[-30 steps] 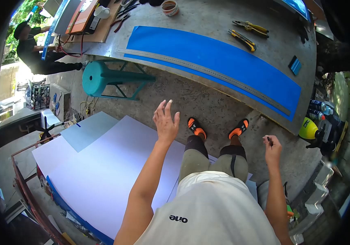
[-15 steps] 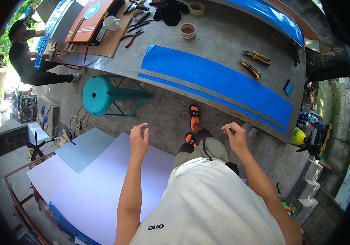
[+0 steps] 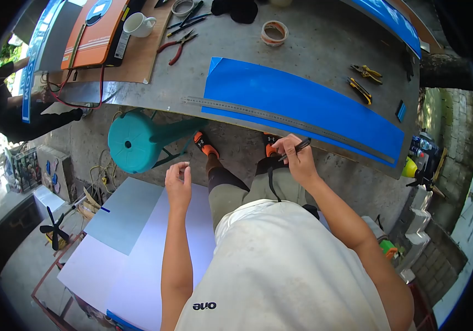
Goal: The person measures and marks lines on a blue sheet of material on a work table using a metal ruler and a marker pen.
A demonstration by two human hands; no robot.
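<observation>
My right hand (image 3: 297,158) is closed on a black pen (image 3: 301,146), just in front of the table edge. My left hand (image 3: 178,185) hangs in the air to the left, fingers loosely curled and apart, holding nothing, below the teal stool (image 3: 129,144). On the metal table (image 3: 319,49) lies a blue sheet (image 3: 280,91) with a long steel ruler (image 3: 297,124) along its near edge. A yellow cutter (image 3: 359,91) and yellow-handled pliers (image 3: 366,73) lie behind the sheet, and a tape roll (image 3: 274,33) stands farther back.
An orange box (image 3: 96,36), a white mug (image 3: 138,25) and red pliers (image 3: 177,48) are at the table's left. Another person (image 3: 19,110) stands at far left by a blue-and-white panel (image 3: 39,60). Large white sheets (image 3: 154,259) lie lower left.
My right hand has moved left and up toward the table edge, and the pen now shows clearly. My left hand has shifted slightly left. My feet have moved apart; the view is closer to the table.
</observation>
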